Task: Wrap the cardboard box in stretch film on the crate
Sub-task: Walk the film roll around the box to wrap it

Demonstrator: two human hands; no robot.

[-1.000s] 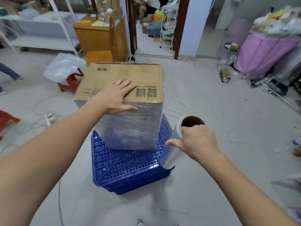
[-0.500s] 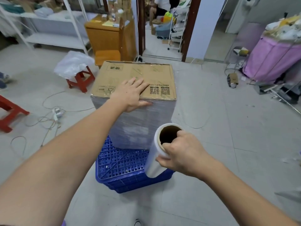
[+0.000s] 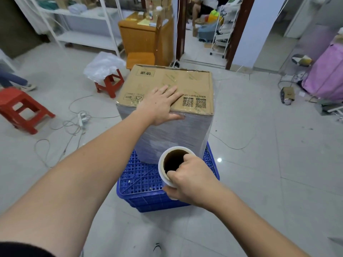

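A brown cardboard box [image 3: 172,82] stands on a blue plastic crate [image 3: 144,180] on the floor. Layers of stretch film cover the box's sides; its top is bare cardboard with QR codes. My left hand [image 3: 161,104] lies flat on the top near the front edge, thumb over the edge on the film. My right hand [image 3: 189,180] grips the top of an upright stretch film roll [image 3: 163,173], fingers hooked into its cardboard core, in front of the box's near face over the crate. The roll's lower part is hidden behind my hand.
Two red stools [image 3: 22,110] [image 3: 110,82] stand to the left, one with a white plastic bag [image 3: 104,65]. Cables and a power strip [image 3: 81,117] lie on the floor. An orange cabinet [image 3: 144,38], white shelves [image 3: 83,25] and a doorway are behind; a pink cart [image 3: 326,76] at right.
My right hand has carried the film roll leftward, from beside the box's right corner to in front of its near face. My left hand stays pressed on the box top.
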